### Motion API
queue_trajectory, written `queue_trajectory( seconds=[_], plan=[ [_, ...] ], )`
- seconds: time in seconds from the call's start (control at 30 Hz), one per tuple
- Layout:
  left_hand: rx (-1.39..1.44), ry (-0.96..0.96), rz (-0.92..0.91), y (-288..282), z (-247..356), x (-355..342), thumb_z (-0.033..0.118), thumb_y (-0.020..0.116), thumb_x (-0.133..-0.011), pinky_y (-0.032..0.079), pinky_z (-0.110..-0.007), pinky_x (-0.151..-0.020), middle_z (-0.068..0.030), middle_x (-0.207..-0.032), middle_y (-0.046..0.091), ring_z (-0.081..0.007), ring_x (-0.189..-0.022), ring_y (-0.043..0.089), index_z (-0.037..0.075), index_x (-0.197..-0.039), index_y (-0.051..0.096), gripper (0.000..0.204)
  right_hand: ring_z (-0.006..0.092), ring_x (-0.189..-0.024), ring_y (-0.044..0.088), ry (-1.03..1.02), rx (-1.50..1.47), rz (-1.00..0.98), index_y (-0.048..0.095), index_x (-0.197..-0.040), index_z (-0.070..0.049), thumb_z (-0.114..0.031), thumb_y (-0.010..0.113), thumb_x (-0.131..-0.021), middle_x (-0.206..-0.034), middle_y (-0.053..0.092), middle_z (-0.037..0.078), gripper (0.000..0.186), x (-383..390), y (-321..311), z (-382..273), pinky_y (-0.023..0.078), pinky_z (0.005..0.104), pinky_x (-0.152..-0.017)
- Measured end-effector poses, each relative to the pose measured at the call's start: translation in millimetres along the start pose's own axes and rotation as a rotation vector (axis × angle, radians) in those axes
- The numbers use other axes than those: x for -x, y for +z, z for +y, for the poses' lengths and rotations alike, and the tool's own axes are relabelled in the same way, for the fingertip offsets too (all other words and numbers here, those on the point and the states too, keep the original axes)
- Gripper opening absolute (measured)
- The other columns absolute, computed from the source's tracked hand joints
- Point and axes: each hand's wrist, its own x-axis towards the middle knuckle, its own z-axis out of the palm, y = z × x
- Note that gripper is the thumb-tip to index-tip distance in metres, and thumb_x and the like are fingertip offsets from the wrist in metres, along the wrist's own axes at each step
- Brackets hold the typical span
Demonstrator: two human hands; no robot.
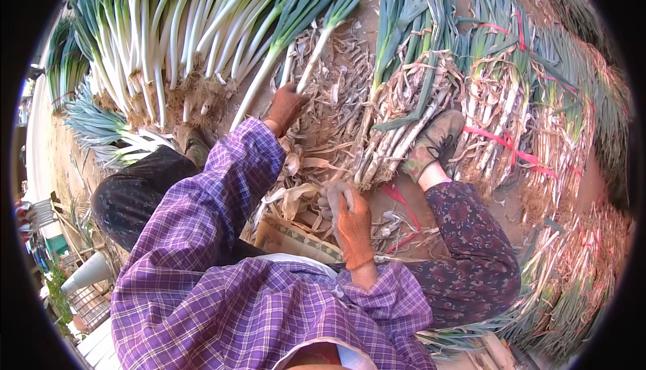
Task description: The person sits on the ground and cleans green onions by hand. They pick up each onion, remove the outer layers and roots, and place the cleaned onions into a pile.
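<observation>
My left hand (286, 106), in an orange work glove, reaches forward to the root ends of two green onions lying among dry skins. Its fingers are closed round the lower end of a green onion (289, 67); another green onion (313, 59) lies just right of it. Closer to my body, my right hand (351, 225) wears an orange glove with grey fingers. Those fingers are curled together, and nothing shows in them. Just ahead of it rests a heap of green onions (410, 104) with peeling, dried outer leaves.
A thick row of pale-stemmed green onions (168, 40) spreads at the far left. Several bundles tied with pink ribbon (508, 142) line the right. My shoe (437, 141) presses beside the middle heap. Dry husks (296, 198) and a patterned mat (293, 239) lie between my legs.
</observation>
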Motion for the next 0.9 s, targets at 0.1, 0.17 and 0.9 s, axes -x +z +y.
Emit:
queue_trajectory(
  seconds=[0.1, 0.17, 0.9],
  plan=[
    [0.073, 0.161, -0.023, 20.6, 102.2, 42.8, 0.013, 0.062, -0.087, 0.051, -0.026, -0.061, -0.0026, -0.079, 0.052, -0.0107, -0.072, 0.053, 0.002, -0.09, 0.049, 0.017, 0.0275, -0.09, 0.064, -0.237, 0.306, 0.177, 0.059, -0.11, -0.003, -0.022, 0.053, -0.092, -0.097, 0.066, 0.014, 0.027, -44.7, -5.2, 11.5, 0.049, 0.0354, -0.079],
    [0.093, 0.123, -0.042, 30.5, 120.3, 66.3, 0.016, 0.061, -0.089, 0.048, -0.026, -0.057, -0.0036, -0.077, 0.052, -0.0111, -0.07, 0.052, 0.004, -0.094, 0.049, 0.018, 0.0332, -0.093, 0.063, -0.278, 0.397, 0.287, 0.06, -0.106, -0.002, -0.022, 0.053, -0.09, -0.098, 0.065, 0.02, 0.026, -55.0, 13.6, 22.8, 0.048, 0.0396, -0.08],
    [0.378, -0.023, 0.092, 43.9, 12.1, -26.2, 0.03, 0.066, -0.084, 0.042, -0.028, -0.054, -0.0055, -0.076, 0.059, -0.0142, -0.058, 0.051, 0.004, -0.089, 0.062, 0.027, 0.0163, -0.07, 0.062, 0.276, -0.862, -0.712, 0.061, -0.097, -0.002, -0.021, 0.055, -0.094, -0.079, 0.061, 0.006, 0.02, -1.7, 59.9, 89.4, 0.055, 0.0338, -0.069]
  ],
)
